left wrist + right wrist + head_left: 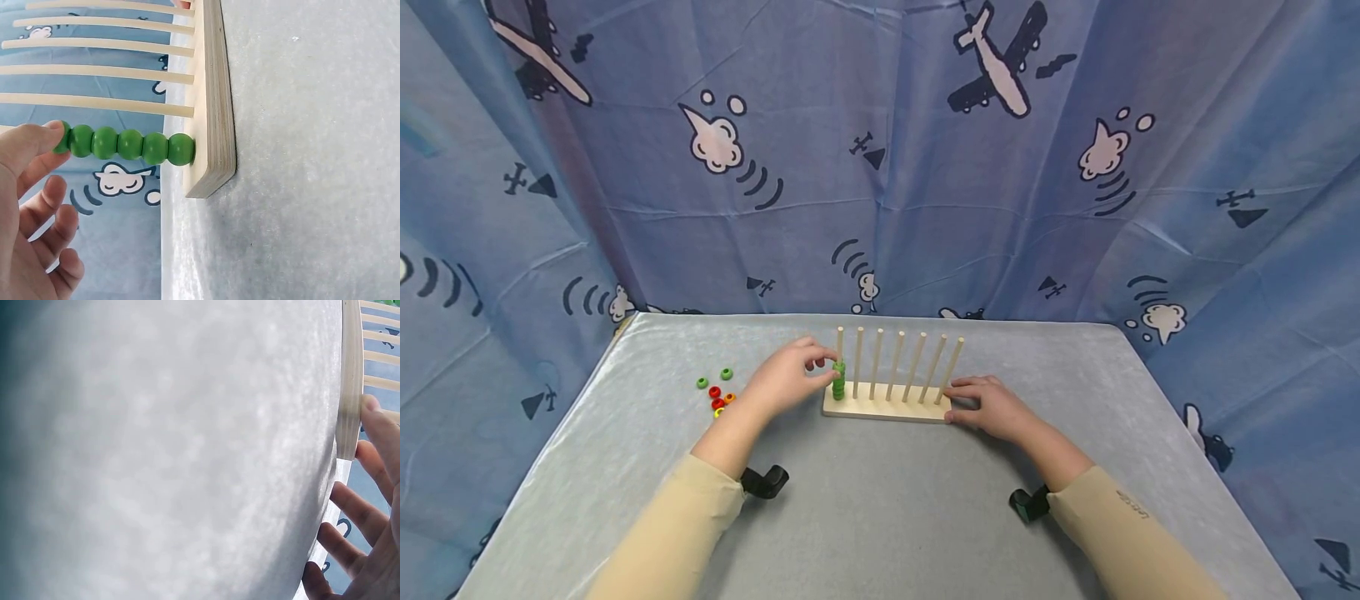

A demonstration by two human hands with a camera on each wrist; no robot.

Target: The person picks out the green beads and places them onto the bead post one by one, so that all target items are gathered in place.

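Observation:
A wooden peg stand with several upright pegs stands on the table. Its leftmost peg carries a stack of green beads. At the top of that stack, my left hand pinches the uppermost green bead between thumb and forefinger; the other fingers are loosely bent away from it. My right hand holds the right end of the stand's base, its thumb at the front corner and forefinger close to the last peg. In the right wrist view, the thumb and forefinger touch the base's end.
Left of the stand lie loose beads: green ones, red ones, an orange bead and a yellow bead, partly hidden by the left forearm. A pale cloth covers the table. A blue patterned curtain hangs behind it.

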